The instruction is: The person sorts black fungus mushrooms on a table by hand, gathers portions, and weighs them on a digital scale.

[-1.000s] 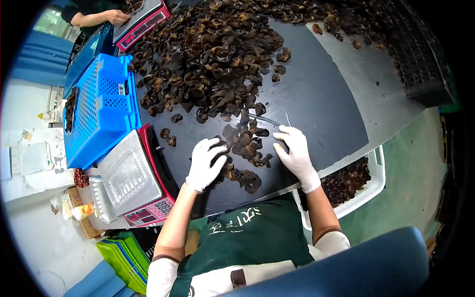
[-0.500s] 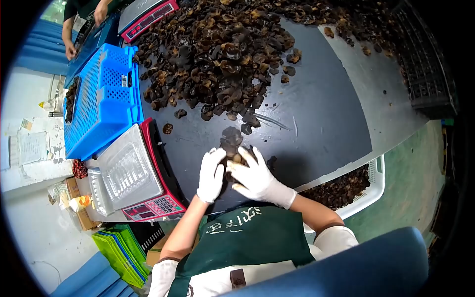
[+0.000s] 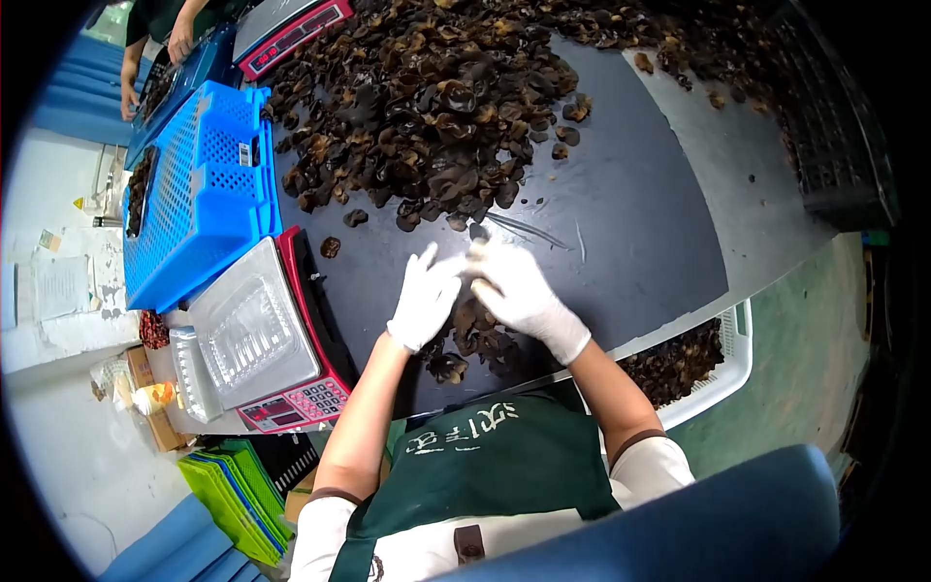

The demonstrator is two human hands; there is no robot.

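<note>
A heap of dark brown wood ear mushrooms covers the far part of the grey table mat. Below its near edge, my white-gloved left hand is open, its fingers stretched forward. My right hand, gloved too, is beside it with fingers curled in and reaching the left fingertips. A dark wood ear piece shows at the right fingertips; the palm side is hidden. Between my wrists and close to the apron, a small loose group of wood ears lies on the mat.
Left of the mat stands a red-framed scale with a clear plastic tray on it. Behind it are a blue crate and a second scale. A white basket of wood ears sits lower right. Another person's hand works at the far left.
Both hands have moved forward from the small group toward the heap's near edge, uncovering the group. The co-worker's hands have shifted slightly.
</note>
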